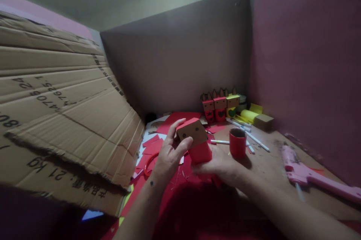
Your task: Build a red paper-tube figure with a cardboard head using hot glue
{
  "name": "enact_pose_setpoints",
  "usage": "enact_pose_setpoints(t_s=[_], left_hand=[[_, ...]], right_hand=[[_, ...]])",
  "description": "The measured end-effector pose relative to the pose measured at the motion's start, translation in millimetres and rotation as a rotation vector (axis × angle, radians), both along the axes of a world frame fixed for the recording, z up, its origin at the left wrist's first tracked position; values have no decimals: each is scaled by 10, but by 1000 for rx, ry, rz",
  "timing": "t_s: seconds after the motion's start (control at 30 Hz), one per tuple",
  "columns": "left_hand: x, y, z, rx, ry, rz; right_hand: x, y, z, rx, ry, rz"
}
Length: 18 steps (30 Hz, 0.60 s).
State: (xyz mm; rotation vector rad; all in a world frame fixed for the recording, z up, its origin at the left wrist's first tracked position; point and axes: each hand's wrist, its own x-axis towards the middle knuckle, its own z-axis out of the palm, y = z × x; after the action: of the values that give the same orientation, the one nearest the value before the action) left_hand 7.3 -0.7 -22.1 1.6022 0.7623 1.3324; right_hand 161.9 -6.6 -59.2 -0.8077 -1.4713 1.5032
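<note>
Red paper figure (200, 153), brown cardboard face with two dark dots, is held up over the near-middle of the worktop (262, 165), left of the red cup (237, 144).

Risks, my read: left thumb bears on the face's lower left edge, so too hard a push could dent the cardboard or shear it off the body if that joint is weak. Tight squeeze from the right could crease the paper. Cup stands just beyond the right forearm; a wide swing right could tip it. Pink glue gun (303, 172) lies farther right; can't tell if hot.

Pose: both forearms come in from the near side, converging. Left hand (170, 151) clamped on the upper part, thumb in front, fingers up over the left side. Right hand (221, 163) closed around the lower body from right and below; fingertips mostly hidden.
</note>
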Motion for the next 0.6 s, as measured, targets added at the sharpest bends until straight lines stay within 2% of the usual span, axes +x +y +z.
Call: enact_pose_setpoints(t_s=[0.2,0.4,0.6], left_hand=[[6,-4,-49,28,2,22],[23,-17,-53,37,20,32],[22,-9,-59,47,28,64]], right_hand=[[-6,-22,36,-6,-14,-20],[-3,10,-13,7,-22,-48],[21,-28,65,62,-128,-74]])
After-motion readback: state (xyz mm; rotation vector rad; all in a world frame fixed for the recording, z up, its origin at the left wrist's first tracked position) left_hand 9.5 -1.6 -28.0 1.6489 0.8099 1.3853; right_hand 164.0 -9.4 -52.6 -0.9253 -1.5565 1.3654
